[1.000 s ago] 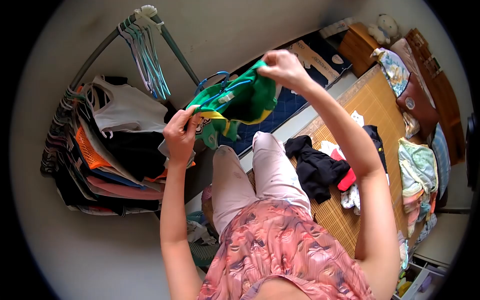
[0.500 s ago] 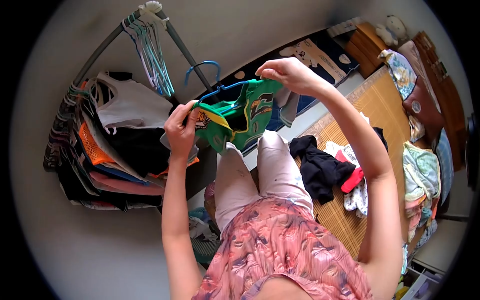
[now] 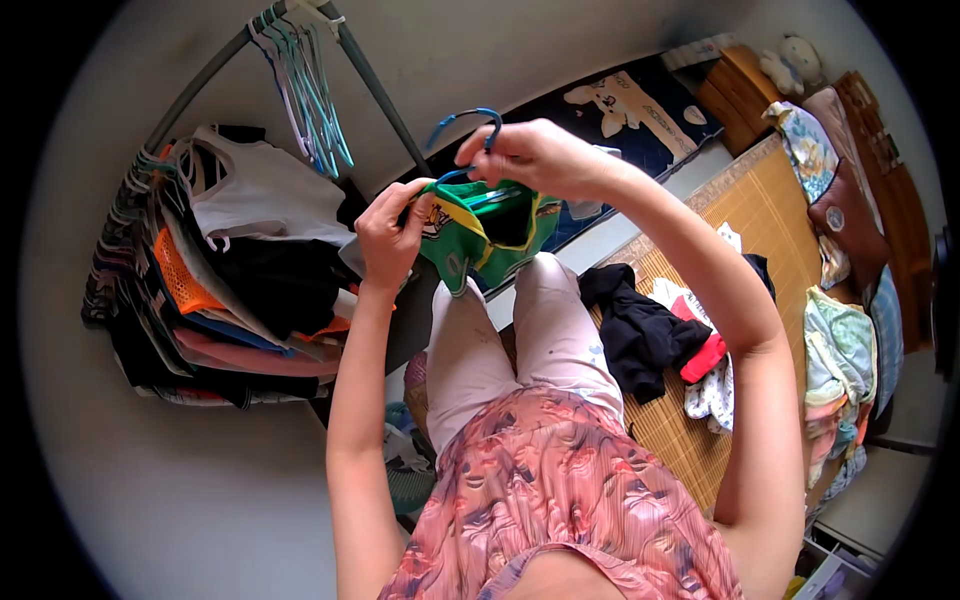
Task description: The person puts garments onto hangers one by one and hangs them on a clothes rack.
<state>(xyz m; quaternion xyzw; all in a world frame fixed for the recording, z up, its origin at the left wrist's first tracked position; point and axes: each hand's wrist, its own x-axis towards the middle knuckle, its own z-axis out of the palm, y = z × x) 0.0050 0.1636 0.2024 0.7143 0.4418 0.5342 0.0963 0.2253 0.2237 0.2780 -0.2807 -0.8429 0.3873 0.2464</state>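
A green shirt (image 3: 480, 255) with yellow neck trim and dark printed patches hangs on a blue clothes hanger (image 3: 463, 113) above my knees. My left hand (image 3: 388, 232) is closed, pinching the shirt at its left shoulder. My right hand (image 3: 530, 158) is at the base of the hanger's hook, fingers curled around that part. The hook rises above the right hand and curves to the left. Most of the hanger's bar is hidden inside the shirt and behind the fingers.
At left, a grey metal rack (image 3: 208, 88) carries bare hangers (image 3: 308, 100) and many hung clothes (image 3: 260, 250). On the bamboo mat (image 3: 660, 450) at right lies a black garment (image 3: 645, 330) beside red and white ones. Folded cloths (image 3: 840, 340) and a plush toy (image 3: 792, 62) are farther right.
My right hand has moved left from the shirt's right shoulder to the hanger's hook base. Shirt and hanger have shifted a little, and the hook has moved to the right.
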